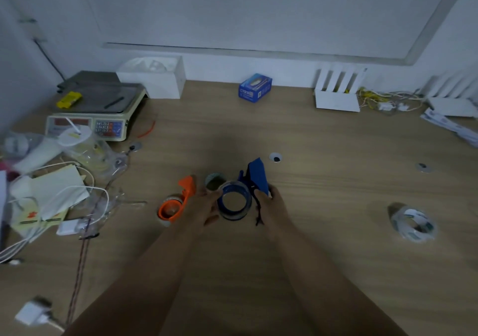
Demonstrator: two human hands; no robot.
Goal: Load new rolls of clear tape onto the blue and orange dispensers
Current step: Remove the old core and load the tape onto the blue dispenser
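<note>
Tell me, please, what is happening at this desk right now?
A person is holding the blue dispenser just above the wooden table with both hands: the right hand grips its handle, the left hand steadies the clear tape roll around its hub. The orange dispenser lies to the left with a roll in it. Another roll sits apart at the right.

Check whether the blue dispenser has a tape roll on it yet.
Yes: a clear roll rings the blue dispenser hub, held in both hands.

The left hand (204, 210) hides part of the blue dispenser's (243, 193) tape roll.
</note>
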